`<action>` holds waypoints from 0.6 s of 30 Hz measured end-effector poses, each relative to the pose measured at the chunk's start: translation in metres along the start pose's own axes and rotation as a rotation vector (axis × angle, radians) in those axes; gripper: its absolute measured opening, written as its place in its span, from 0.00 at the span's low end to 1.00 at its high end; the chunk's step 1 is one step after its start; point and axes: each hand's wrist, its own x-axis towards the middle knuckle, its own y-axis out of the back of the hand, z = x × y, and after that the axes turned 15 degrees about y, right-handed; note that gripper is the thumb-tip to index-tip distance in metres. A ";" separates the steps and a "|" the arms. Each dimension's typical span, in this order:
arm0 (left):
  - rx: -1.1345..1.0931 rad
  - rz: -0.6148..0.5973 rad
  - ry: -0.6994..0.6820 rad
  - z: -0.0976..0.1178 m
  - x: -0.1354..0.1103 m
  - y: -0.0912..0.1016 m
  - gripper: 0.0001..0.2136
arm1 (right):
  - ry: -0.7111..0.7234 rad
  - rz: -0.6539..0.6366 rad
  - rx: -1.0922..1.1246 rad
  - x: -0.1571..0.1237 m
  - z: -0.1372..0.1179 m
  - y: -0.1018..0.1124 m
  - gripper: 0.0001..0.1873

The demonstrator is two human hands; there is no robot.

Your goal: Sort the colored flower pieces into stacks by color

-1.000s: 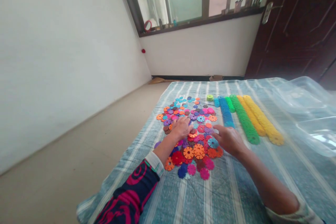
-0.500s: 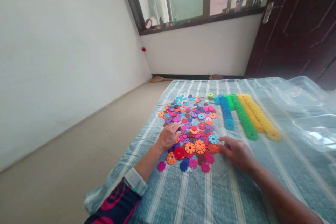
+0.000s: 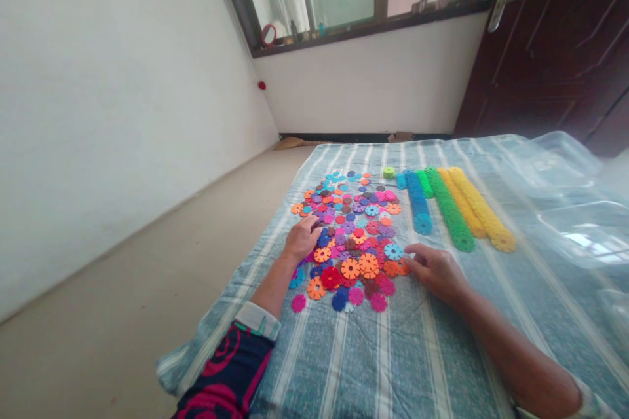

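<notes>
A spread of small flat flower-shaped plastic discs [image 3: 351, 236] in several colours lies on a striped blue-green cloth [image 3: 393, 353]. My left hand [image 3: 301, 239] rests at the pile's left edge, fingers curled down onto the discs. At the pile's right edge lies my right hand [image 3: 435, 270], its fingertips pinched together next to an orange disc [image 3: 393, 268]; what they hold, if anything, I cannot make out. To the right, discs are stacked in long lying rows: blue [image 3: 417, 204], green [image 3: 449, 209] and yellow [image 3: 479, 209].
A small green stack [image 3: 388, 172] lies at the rows' far end. Clear plastic containers [image 3: 580, 222] sit at the right on the cloth. A bare floor [image 3: 122, 288] and white wall lie to the left. A dark door [image 3: 555, 39] and a window sill [image 3: 363, 29] are behind.
My left hand has drawn back from the middle of the pile to its left edge. My right hand has pulled back toward me along the right edge. The camera has tilted slightly.
</notes>
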 end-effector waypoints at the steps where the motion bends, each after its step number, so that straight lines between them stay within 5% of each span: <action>1: -0.032 0.000 -0.009 -0.001 -0.001 0.000 0.14 | 0.001 -0.002 0.001 0.000 0.000 0.000 0.16; 8: -0.163 0.080 0.035 -0.006 -0.008 0.003 0.14 | -0.005 -0.001 -0.016 0.000 -0.001 0.003 0.16; 14: 0.011 -0.265 -0.316 0.013 -0.021 0.022 0.22 | -0.025 -0.007 -0.014 0.000 -0.001 0.004 0.18; 18: 0.096 -0.295 -0.322 0.014 -0.018 0.014 0.22 | -0.033 -0.005 -0.009 0.000 -0.002 0.005 0.18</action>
